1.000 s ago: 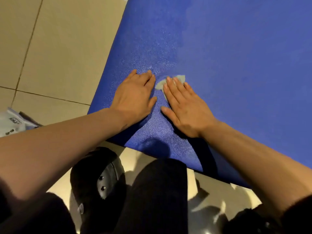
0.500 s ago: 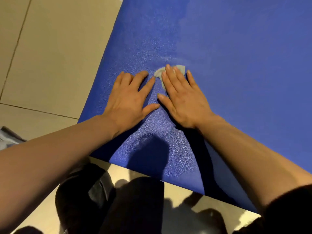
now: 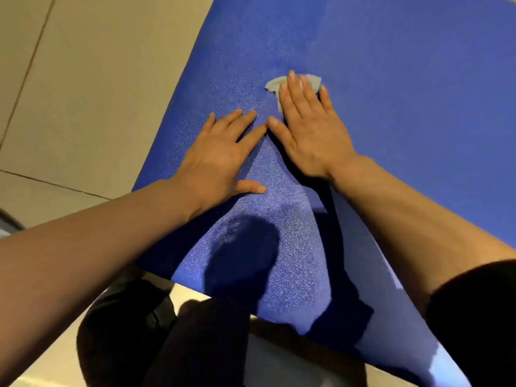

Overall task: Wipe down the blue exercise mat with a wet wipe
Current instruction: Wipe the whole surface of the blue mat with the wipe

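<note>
Mat (image 3: pixel 391 135), blue: wet wipe (image 3: pixel 275 84) under flat, straight-fingered R hand (image 3: pixel 310 129) had slid farther up vs 1 s prior; L hand (image 3: pixel 220 155) lay flat bracing, grasping nothing; wiping ongoing.

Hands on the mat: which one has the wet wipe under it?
The right hand: the wet wipe shows beneath its straight fingers. The left hand presses flat on bare blue mat.

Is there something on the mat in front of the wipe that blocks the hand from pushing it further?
Nothing visible does. The right hand presses the wet wipe flat, and the blue mat beyond it lies bare. The left hand rests beside, not ahead.
</note>
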